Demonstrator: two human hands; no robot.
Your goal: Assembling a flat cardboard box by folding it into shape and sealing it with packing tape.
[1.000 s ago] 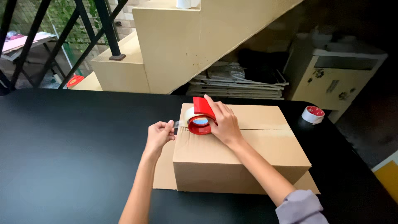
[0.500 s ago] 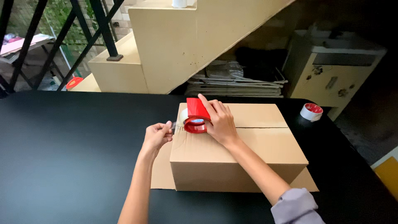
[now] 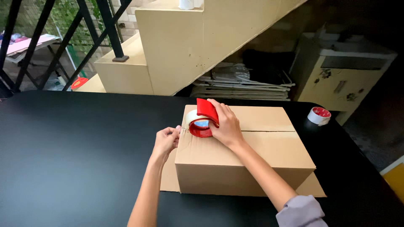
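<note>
Cardboard box (image 3: 248, 155): sitting on the black bench (image 3: 75, 168), on a flat cardboard sheet (image 3: 168, 176), flaps folded shut.
Tape dispenser (image 3: 204, 117): red, resting at the box's left end of the centre seam.
Right hand (image 3: 227, 124): its grip is clenching the dispenser, pressing it onto the box top.
Left hand (image 3: 166, 141): pinching the tape's free end against the box's left edge.
Progress: taping appears to be only starting; nearly the whole seam is lying bare.
Spare tape roll (image 3: 318, 115): lying right of the box.
</note>
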